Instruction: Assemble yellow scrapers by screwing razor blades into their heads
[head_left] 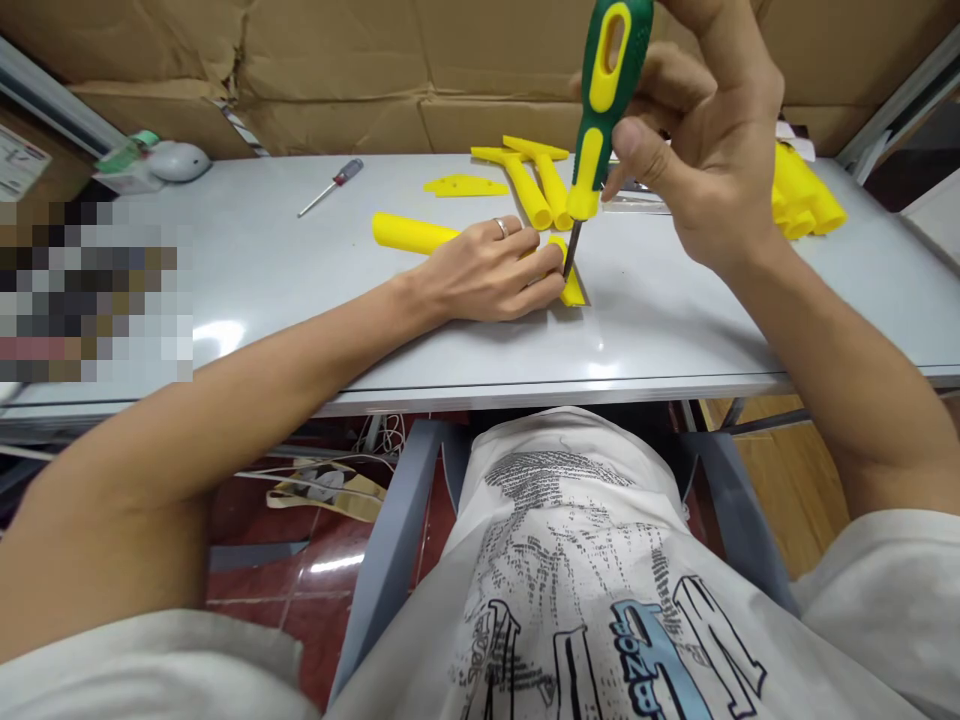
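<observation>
My left hand (499, 268) is closed over a yellow plastic piece with a tube handle (411, 233) and a flat crosspiece (574, 288), holding it down on the table. My right hand (709, 140) has its thumb against a green and yellow screwdriver (596, 150), with the other fingers bent behind the handle. The screwdriver stands nearly upright, slightly tilted. Its tip is down at the crosspiece, beside my left fingertips; exactly what it touches there is hidden.
Beyond my left hand lie two yellow T-shaped pieces (536, 190) and a flat yellow plate (465, 186). A small screwdriver (331, 187) rests farther left, a white rounded object (178, 161) at the back left. Several yellow tubes (806, 195) are stacked right. Cardboard (337, 70) lines the back.
</observation>
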